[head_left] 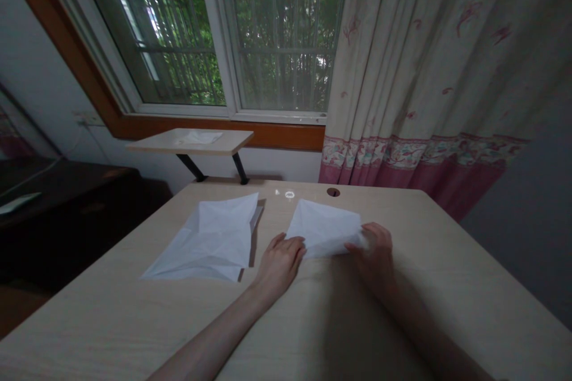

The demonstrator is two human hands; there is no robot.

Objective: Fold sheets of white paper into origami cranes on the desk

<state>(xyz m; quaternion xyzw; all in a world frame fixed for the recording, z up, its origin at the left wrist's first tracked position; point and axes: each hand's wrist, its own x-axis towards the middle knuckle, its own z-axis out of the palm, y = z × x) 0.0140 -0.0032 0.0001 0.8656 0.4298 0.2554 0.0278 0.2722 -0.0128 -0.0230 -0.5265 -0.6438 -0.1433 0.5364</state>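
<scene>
The bench carried two pieces. Left sheet: white, thin, creased, one corner pointing near-left. The left hand lay with fingers extended, unclenched, at the near-left edge of the right sheet, white, long axis running left-right. The right hand's fingers pinched its right end.

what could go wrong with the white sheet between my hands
The left hand is on the near left corner of the white sheet and the right hand at its right end, so uneven pulling might tear or skew it.

The second sheet lies just left of the left hand, its right edge seemingly raised; a sideways move could brush it and shift it.
</scene>
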